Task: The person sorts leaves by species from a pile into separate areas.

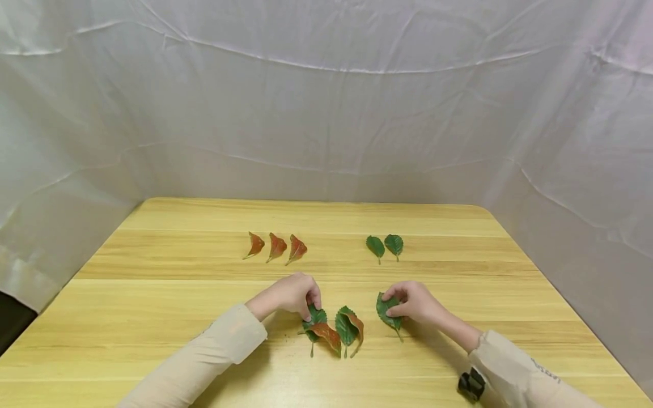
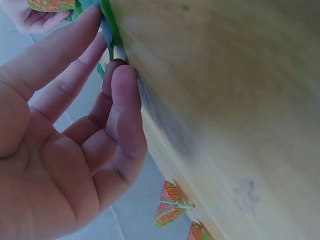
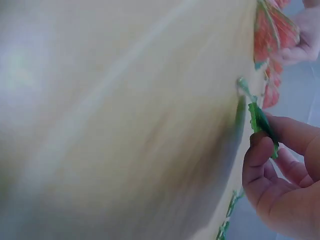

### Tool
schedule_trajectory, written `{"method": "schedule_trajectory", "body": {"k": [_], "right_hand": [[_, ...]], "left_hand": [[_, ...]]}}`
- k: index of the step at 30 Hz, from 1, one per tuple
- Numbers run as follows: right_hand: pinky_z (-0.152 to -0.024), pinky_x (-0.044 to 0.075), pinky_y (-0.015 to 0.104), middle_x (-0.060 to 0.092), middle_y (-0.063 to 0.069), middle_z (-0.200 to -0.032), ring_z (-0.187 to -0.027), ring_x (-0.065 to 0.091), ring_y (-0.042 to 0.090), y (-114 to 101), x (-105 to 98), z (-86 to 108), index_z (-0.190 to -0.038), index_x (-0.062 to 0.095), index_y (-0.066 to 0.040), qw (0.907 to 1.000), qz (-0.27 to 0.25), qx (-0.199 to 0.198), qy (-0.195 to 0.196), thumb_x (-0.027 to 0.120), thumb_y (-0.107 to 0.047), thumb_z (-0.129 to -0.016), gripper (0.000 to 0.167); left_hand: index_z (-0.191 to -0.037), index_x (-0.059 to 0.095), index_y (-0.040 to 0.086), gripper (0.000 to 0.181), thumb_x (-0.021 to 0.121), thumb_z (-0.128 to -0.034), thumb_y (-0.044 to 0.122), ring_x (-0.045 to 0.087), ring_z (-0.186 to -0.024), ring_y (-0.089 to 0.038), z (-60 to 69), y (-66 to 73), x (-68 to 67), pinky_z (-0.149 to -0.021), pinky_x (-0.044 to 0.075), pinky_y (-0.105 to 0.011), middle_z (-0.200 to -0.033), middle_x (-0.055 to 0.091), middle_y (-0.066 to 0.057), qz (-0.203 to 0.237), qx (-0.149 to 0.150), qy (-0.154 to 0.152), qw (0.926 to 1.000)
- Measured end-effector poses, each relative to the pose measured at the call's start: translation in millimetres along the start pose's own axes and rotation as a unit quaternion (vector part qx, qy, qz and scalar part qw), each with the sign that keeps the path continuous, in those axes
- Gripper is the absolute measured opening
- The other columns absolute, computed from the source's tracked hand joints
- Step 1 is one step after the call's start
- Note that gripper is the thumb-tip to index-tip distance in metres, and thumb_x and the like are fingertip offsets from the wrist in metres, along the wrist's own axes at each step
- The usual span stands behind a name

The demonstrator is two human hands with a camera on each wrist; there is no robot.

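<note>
My left hand (image 1: 298, 294) is at the left of the near group of leaves, with thumb and fingertips pinching a green leaf (image 1: 317, 315). A curled red leaf (image 1: 329, 335) lies over the lower part of that leaf. Just right of it lie another green leaf (image 1: 344, 327) and a curled red leaf (image 1: 359, 328), overlapping. My right hand (image 1: 415, 301) pinches a separate green leaf (image 1: 386, 311) between thumb and fingers, its stem pointing down toward me. In the right wrist view this pinched leaf (image 3: 262, 125) appears edge-on, raised off the table.
Three red leaves (image 1: 277, 247) stand in a row at the back left of the wooden table (image 1: 153, 340). Two green leaves (image 1: 375, 246) lie side by side at the back right. Pale fabric (image 1: 326, 113) hangs around the table's back and sides.
</note>
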State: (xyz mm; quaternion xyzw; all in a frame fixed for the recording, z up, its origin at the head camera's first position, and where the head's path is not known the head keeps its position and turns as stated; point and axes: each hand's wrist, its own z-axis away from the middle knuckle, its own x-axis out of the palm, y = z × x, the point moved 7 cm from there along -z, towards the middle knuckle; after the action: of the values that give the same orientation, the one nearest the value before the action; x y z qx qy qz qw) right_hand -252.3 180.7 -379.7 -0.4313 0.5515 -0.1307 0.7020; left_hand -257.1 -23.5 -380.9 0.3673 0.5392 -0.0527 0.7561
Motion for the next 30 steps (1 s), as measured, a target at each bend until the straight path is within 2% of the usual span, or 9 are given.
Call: {"method": "schedule_trajectory", "body": {"k": [6, 10, 15, 21, 26, 30], "right_hand": [[-0.053, 0.045, 0.025, 0.053, 0.004, -0.077, -0.066, 0.05, 0.014, 6, -18, -6.8, -0.091, 0.064, 0.005, 0.998, -0.006, 0.043, 0.046, 0.066, 0.001, -0.076, 0.016], [-0.05, 0.05, 0.03, 0.055, 0.012, -0.082, -0.059, 0.057, 0.018, 16, -29, -12.5, -0.096, 0.06, 0.009, 0.9929, -0.059, 0.078, 0.068, 0.06, 0.005, -0.081, 0.016], [-0.048, 0.05, 0.03, 0.056, 0.016, -0.081, -0.053, 0.06, 0.02, 22, -43, -20.9, -0.098, 0.056, 0.014, 0.9865, -0.104, 0.084, 0.094, 0.057, 0.008, -0.082, 0.017], [-0.05, 0.051, 0.029, 0.058, 0.014, -0.077, -0.053, 0.06, 0.018, 33, -57, -28.1, -0.097, 0.057, 0.015, 0.979, -0.106, 0.101, 0.142, 0.059, 0.006, -0.081, 0.018], [-0.051, 0.05, 0.026, 0.059, 0.017, -0.083, -0.052, 0.058, 0.013, 40, -71, -32.7, -0.098, 0.057, 0.014, 0.9741, -0.087, 0.1, 0.183, 0.06, 0.003, -0.082, 0.02], [-0.053, 0.05, 0.025, 0.059, 0.02, -0.089, -0.056, 0.058, 0.014, 45, -81, -37.8, -0.101, 0.058, 0.013, 0.9714, -0.067, 0.106, 0.202, 0.06, 0.001, -0.082, 0.023]], "left_hand": [[-0.07, 0.067, 0.015, 0.021, 0.081, -0.0599, 0.003, 0.049, -0.065, -0.008, -0.1, 0.9, -0.9, -0.06, 0.043, -0.023, -0.069, 0.056, 0.008, -0.002, 0.001, -0.001, 1.0], [-0.07, 0.067, 0.015, 0.021, 0.081, -0.0598, 0.003, 0.049, -0.066, -0.008, -0.1, 1.3, -1.1, -0.061, 0.044, -0.024, -0.069, 0.057, 0.008, -0.004, 0.0, -0.002, 1.0], [-0.07, 0.066, 0.014, 0.021, 0.081, -0.0598, 0.003, 0.049, -0.065, -0.007, 0.3, 2.2, -0.6, -0.061, 0.043, -0.023, -0.069, 0.056, 0.007, -0.008, -0.001, -0.005, 1.0], [-0.071, 0.066, 0.015, 0.021, 0.081, -0.0601, 0.004, 0.05, -0.067, -0.007, 0.3, 2.6, -0.6, -0.062, 0.044, -0.024, -0.07, 0.056, 0.008, -0.015, -0.009, -0.007, 0.9998], [-0.07, 0.065, 0.015, 0.021, 0.081, -0.0602, 0.005, 0.051, -0.069, -0.008, 0.4, 3.1, -0.3, -0.064, 0.045, -0.025, -0.072, 0.056, 0.007, -0.017, -0.011, -0.008, 0.9998], [-0.07, 0.065, 0.016, 0.022, 0.081, -0.06, 0.004, 0.051, -0.07, -0.009, 0.3, 3.0, -0.1, -0.064, 0.045, -0.027, -0.072, 0.056, 0.006, -0.013, -0.012, -0.007, 0.9998]]}}
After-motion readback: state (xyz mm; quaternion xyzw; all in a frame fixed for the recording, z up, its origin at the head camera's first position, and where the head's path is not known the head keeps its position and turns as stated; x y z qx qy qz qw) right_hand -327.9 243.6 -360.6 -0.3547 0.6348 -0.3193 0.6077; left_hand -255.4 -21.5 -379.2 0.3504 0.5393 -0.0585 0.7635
